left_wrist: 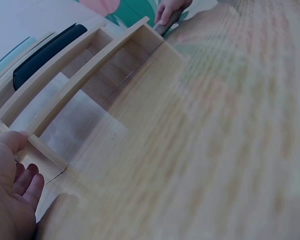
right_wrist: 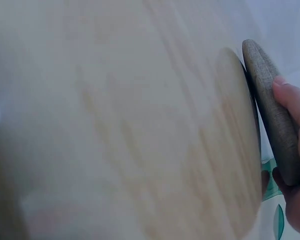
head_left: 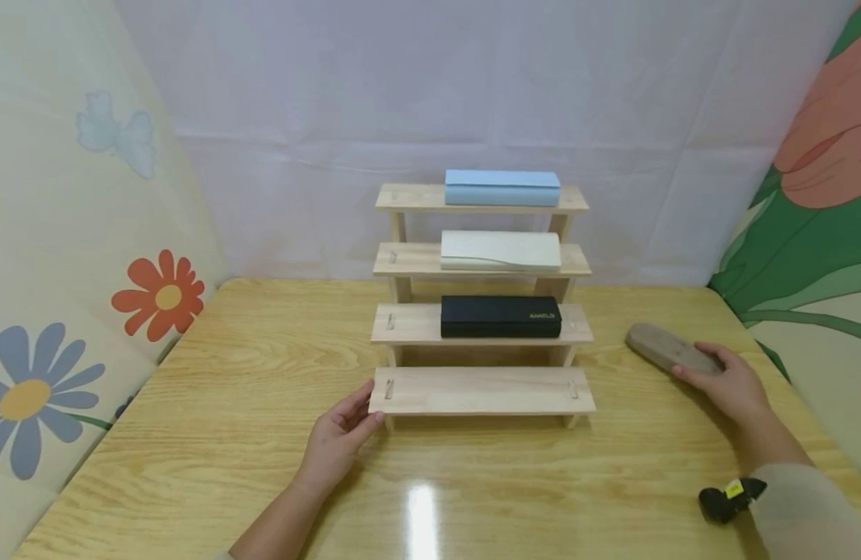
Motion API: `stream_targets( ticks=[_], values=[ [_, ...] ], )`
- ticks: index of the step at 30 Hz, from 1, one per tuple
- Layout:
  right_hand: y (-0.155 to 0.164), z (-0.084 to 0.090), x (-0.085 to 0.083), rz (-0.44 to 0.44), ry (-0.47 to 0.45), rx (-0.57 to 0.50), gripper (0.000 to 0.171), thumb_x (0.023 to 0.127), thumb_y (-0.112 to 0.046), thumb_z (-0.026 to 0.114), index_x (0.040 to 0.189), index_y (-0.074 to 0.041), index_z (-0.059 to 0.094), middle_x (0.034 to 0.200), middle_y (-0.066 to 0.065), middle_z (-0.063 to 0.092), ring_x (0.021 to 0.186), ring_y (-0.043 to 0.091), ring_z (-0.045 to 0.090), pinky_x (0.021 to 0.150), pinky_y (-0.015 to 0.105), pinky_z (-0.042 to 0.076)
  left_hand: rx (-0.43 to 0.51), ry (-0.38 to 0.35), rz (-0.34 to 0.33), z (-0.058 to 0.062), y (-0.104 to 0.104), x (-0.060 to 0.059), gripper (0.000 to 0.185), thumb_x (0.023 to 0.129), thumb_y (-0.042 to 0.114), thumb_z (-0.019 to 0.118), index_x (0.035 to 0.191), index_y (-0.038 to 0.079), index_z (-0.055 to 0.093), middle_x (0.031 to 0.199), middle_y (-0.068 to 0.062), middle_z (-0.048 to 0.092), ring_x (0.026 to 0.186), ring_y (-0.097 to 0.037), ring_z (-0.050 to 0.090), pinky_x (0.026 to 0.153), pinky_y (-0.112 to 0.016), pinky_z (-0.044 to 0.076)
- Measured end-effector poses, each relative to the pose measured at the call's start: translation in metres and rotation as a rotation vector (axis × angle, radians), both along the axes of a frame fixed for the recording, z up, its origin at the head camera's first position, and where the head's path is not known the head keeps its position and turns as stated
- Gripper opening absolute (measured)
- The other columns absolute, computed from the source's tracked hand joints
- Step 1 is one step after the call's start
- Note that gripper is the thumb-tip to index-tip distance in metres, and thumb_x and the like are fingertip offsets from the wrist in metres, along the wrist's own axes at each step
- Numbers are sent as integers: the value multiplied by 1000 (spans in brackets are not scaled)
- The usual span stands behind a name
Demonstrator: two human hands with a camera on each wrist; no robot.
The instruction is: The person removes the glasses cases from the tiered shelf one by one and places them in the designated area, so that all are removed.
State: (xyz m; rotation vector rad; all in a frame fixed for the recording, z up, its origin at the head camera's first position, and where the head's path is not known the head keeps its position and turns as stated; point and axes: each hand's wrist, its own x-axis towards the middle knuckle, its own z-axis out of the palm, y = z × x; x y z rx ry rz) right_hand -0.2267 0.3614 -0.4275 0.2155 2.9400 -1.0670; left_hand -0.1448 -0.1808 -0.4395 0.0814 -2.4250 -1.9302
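Note:
A stepped wooden display stand (head_left: 482, 390) stands mid-table, its tiers rising toward the back. My left hand (head_left: 337, 442) holds the left end of its lowest tier, the thumb at the front corner; in the left wrist view the other fingers of that hand (left_wrist: 12, 187) curl beside the end. To the right of the stand, my right hand (head_left: 734, 386) grips a grey-brown fabric-look glasses case (head_left: 668, 348) by its near end. In the right wrist view the thumb lies along the case (right_wrist: 272, 110); the far fingers are mostly hidden.
On the upper tiers sit a light blue case (head_left: 502, 189), a white case (head_left: 500, 250) and a black case (head_left: 500, 316), one per tier. A white cloth (head_left: 444, 85) hangs behind the wooden table (head_left: 262, 373). Floral-patterned cloths flank both sides.

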Motion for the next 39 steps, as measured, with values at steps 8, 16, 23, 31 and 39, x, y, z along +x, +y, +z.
stream_targets(
  ticks=[8,16,23,31,39],
  values=[
    [6,0,-8,30,18,21,86,93,-50,60,149,7,27,147,43,26,130,61,27,104,70,29,3,19,-5,2,0,1,52,93,2,64,141,-3,47,142,-20,52,120,-25,58,89,-12,51],
    [9,0,-13,42,19,42,86,94,-50,59,149,7,26,147,43,25,130,61,27,104,70,28,-2,-11,10,-2,0,-1,51,92,0,64,140,-2,49,142,-17,54,112,-9,61,90,-14,52],
    [9,0,-14,40,16,31,86,94,-48,60,149,7,25,148,43,24,131,61,26,105,70,27,9,-8,7,-2,0,0,52,92,1,65,141,-2,49,142,-17,53,107,0,60,90,-13,51],
    [12,0,-10,36,13,11,85,94,-46,61,150,7,24,148,43,23,132,61,25,106,70,26,11,-10,10,-2,0,0,52,92,2,65,141,-1,49,142,-17,54,108,-3,60,90,-13,52],
    [25,-4,3,26,19,23,86,95,-46,59,149,10,22,145,46,25,128,62,28,101,71,30,3,-11,9,-1,0,0,51,92,2,64,141,-1,48,143,-18,53,115,-14,60,90,-14,52]
  ],
)
